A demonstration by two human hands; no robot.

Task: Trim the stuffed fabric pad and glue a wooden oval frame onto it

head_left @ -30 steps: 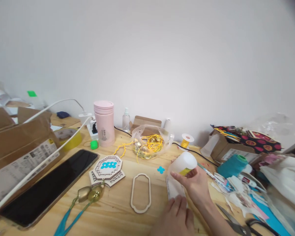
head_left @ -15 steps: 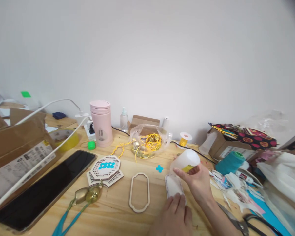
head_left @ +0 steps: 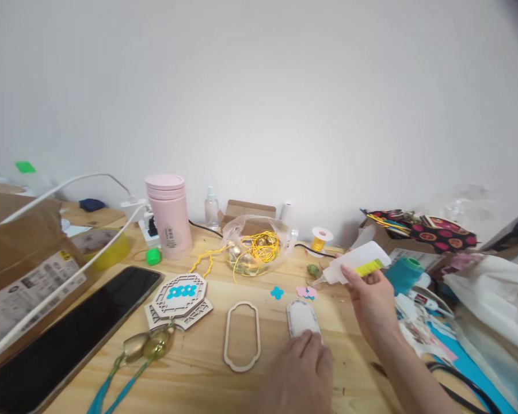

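Note:
My right hand (head_left: 369, 296) is closed around a white squeeze bottle (head_left: 356, 263) with a yellow label, its thin nozzle slanting down to the left above the table. Under the fingers of my left hand (head_left: 304, 359), which lie flat and close together, is a white rounded plaque (head_left: 302, 317) with a patterned edge. An open wooden frame (head_left: 242, 336) lies left of that hand. Beyond the plaque are a blue flower cutout (head_left: 277, 293) and pink and blue cutouts (head_left: 306, 292).
At the left are a phone (head_left: 73, 339), a cardboard box (head_left: 30, 264), an octagonal wooden piece (head_left: 181, 294) and a pink tumbler (head_left: 169, 218). A bag of yellow cord (head_left: 261, 247) stands at the back. Scissors (head_left: 461, 382) and teal thread (head_left: 404, 276) are on the right.
My right hand has moved the bottle up and right, away from the plaque, and tilted its nozzle left. The pink and blue cutouts now show. The view has shifted slightly.

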